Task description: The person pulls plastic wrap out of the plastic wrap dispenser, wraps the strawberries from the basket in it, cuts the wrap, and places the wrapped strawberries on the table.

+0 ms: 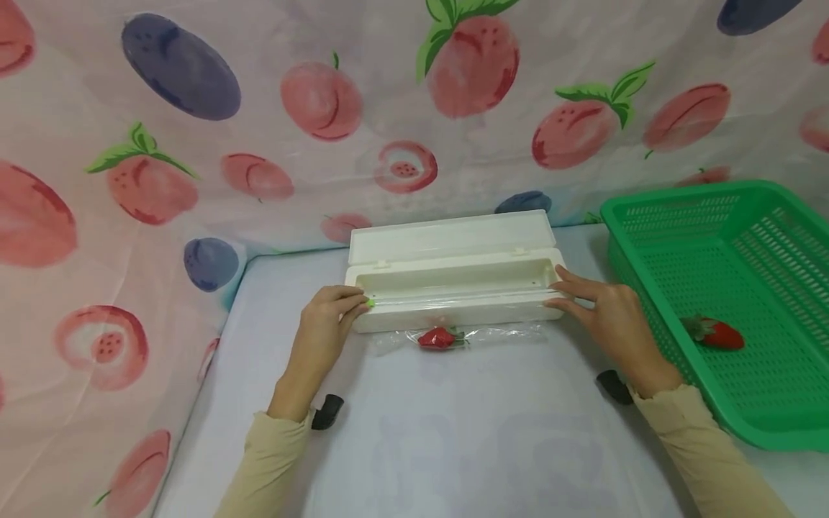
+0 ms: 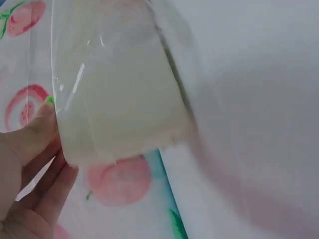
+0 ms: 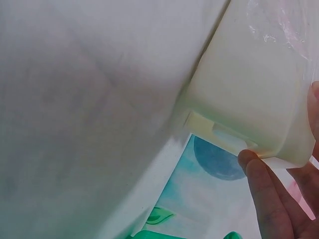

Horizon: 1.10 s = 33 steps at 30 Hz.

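A long white cling film dispenser lies on the table with its lid tipped back. My left hand pinches a small green slider at the dispenser's left end. In the left wrist view, the thumb is at the green slider, and the fingers reach the box end. The right hand grips the dispenser's right end, thumb in front and fingers over the top. Clear film hangs over the front edge onto the table. A red strawberry with green leaves lies at this film, in front of the box.
To the right stands a green plastic basket holding another strawberry. A fruit-print cloth hangs behind and at the left of the white tabletop. Dark pieces show beside both wrists.
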Each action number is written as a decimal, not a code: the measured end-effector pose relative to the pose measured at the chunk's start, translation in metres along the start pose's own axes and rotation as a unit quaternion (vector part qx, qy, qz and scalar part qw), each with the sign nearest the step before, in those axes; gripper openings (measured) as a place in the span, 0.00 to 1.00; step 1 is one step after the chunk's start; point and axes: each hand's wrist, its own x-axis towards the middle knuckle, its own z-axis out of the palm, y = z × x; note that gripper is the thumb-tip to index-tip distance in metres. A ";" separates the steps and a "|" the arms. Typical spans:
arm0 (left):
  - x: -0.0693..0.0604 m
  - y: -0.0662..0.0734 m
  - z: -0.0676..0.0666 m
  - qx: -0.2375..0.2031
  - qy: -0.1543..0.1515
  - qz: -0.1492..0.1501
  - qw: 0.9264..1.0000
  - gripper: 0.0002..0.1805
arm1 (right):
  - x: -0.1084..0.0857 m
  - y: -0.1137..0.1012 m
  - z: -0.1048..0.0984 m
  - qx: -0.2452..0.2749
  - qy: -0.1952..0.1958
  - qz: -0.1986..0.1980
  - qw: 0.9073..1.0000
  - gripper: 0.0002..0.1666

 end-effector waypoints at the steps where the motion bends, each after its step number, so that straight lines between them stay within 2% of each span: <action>1: -0.002 -0.003 -0.002 0.001 0.005 -0.005 1.000 0.10 | 0.000 0.000 0.000 0.000 0.000 -0.001 1.000 0.22; 10: -0.005 -0.022 -0.015 -0.019 -0.006 -0.014 1.000 0.08 | 0.002 0.000 -0.003 0.014 -0.003 -0.020 1.000 0.21; 15: -0.005 -0.024 -0.017 -0.026 -0.012 -0.023 0.999 0.08 | 0.002 0.000 -0.003 0.015 -0.006 -0.020 1.000 0.21; 24: -0.006 -0.020 -0.014 -0.042 -0.017 -0.089 0.995 0.10 | -0.001 0.004 -0.002 0.010 -0.004 -0.010 1.000 0.23; 33: -0.011 -0.018 -0.013 -0.052 -0.016 -0.125 0.991 0.13 | 0.001 0.000 -0.004 0.014 -0.012 -0.003 1.000 0.24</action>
